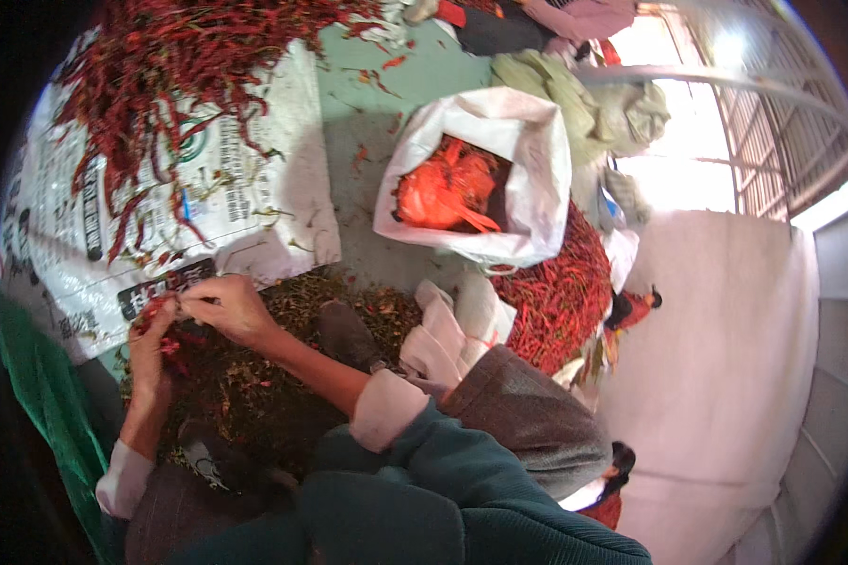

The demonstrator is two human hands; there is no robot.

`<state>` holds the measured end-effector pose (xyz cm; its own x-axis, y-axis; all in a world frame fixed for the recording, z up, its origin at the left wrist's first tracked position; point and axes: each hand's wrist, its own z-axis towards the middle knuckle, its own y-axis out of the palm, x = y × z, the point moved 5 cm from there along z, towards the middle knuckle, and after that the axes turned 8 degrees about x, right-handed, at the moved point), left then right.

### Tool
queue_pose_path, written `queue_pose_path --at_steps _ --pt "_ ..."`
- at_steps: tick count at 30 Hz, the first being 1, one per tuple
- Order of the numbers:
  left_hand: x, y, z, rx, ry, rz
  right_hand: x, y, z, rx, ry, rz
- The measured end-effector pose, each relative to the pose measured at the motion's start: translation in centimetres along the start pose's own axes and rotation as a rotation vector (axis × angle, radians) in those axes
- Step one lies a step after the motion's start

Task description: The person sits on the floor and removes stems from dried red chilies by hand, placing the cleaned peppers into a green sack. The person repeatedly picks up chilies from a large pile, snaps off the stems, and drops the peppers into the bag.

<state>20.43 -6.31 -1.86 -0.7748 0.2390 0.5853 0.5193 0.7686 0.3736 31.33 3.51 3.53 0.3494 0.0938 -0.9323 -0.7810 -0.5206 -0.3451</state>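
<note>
A small bunch of red chili peppers (pixel 157 308) is in my left hand (pixel 148 353), with some red pieces showing below the fingers. My right hand (pixel 232 307) meets it from the right, thumb and forefinger pinched at the end of the bunch; the exact part between the fingertips is too small to see. Both hands are over the near edge of a white printed woven sack (pixel 283 169) laid flat. A large heap of long red chilies (pixel 177 49) covers its far part, and loose stems lie scattered nearer my hands.
An upright white sack (pixel 540 169) with a red bag (pixel 445 187) inside stands ahead to the right. Beside it are piled red chilies (pixel 558 304). Stem litter (pixel 268 381) surrounds my shoes. Green cloth (pixel 49 402) hangs at left. Other people (pixel 572 21) sit nearby.
</note>
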Motion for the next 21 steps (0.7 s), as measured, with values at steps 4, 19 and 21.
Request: queue_pose_path --at_steps 4,19,21 --pt "1.9 -1.7 -0.5 0.041 -0.048 0.004 1.5 3.7 2.4 0.086 -0.244 -0.329" --pt "1.1 -3.8 2.1 0.012 0.021 0.209 0.3 3.5 1.6 0.2 -0.178 0.038" --pt "1.1 -3.2 1.9 -0.023 0.009 0.196 -0.5 2.9 1.7 0.166 -0.127 0.134"
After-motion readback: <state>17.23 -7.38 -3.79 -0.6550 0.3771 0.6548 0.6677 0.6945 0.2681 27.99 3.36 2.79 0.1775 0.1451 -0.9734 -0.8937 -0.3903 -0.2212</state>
